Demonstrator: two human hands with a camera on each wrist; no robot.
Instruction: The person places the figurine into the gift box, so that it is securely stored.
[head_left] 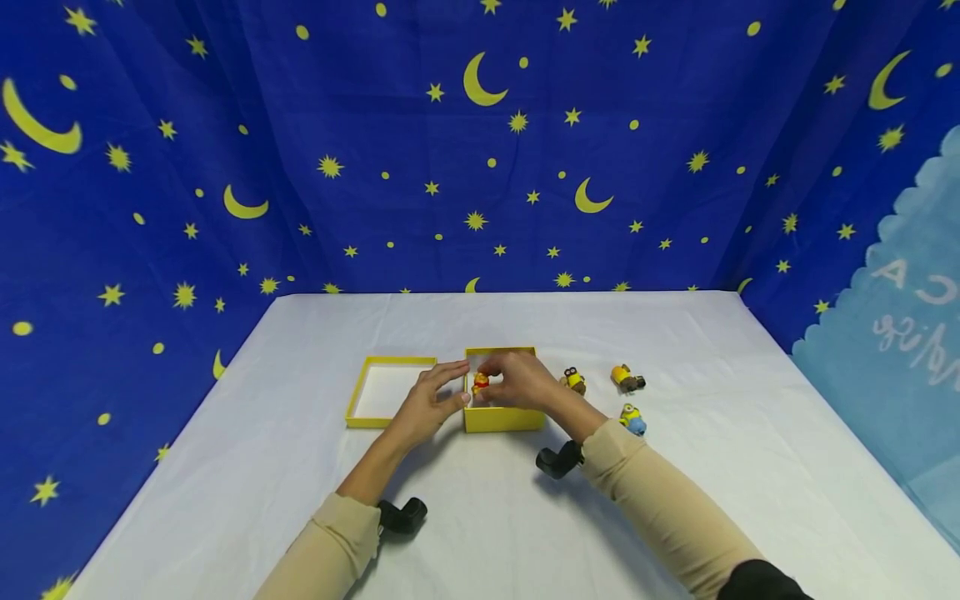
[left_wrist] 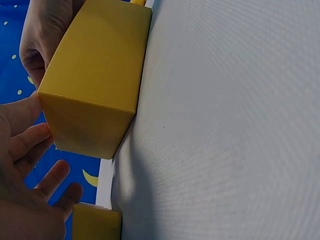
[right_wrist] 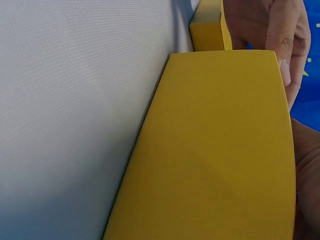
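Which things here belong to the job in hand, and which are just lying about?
In use:
Yellow rectangular box, touched by the left hand
Orange-red toy figure, held by the right hand

Lying untouched, though some may belong:
Shallow yellow tray, white inside, perhaps a lid
Goggled yellow-brown toy figure
Another yellow-brown toy figure
Yellow-blue toy figure

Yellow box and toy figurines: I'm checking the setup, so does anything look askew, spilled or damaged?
Only one mild oddity: the yellow-and-brown figurine at the back right seems to lie on its side, yellow end left, dark end right, as if toppled. The yellow box and lid look undamaged where visible; no spill shows.
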